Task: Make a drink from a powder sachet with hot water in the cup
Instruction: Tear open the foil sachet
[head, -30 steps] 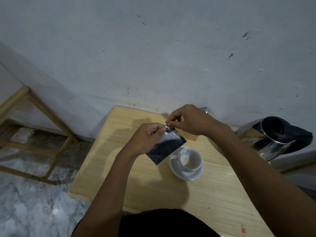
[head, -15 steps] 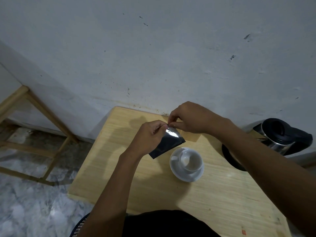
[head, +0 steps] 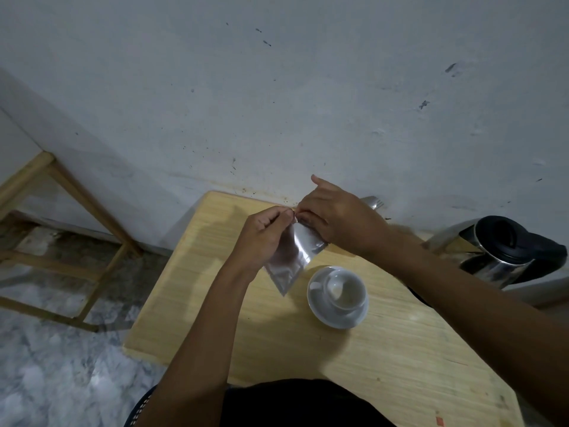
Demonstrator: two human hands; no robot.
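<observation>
Both hands pinching top edge of silver sachet (head: 292,257), left hand (head: 263,238) & right hand (head: 335,217) touching, held above table (head: 246,328), white cup (head: 345,288) on saucer (head: 326,312) just right, kettle (head: 498,251) far right.

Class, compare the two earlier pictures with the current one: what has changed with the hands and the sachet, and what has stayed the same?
The sachet has swung to hang more steeply, its shiny side now showing. Both hands, left and right, still pinch its top corner; no tear is visible. The cup, saucer and kettle stay put.

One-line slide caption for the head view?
Both hands pinch a foil sachet at its top edge above the table, beside an empty cup.
</observation>
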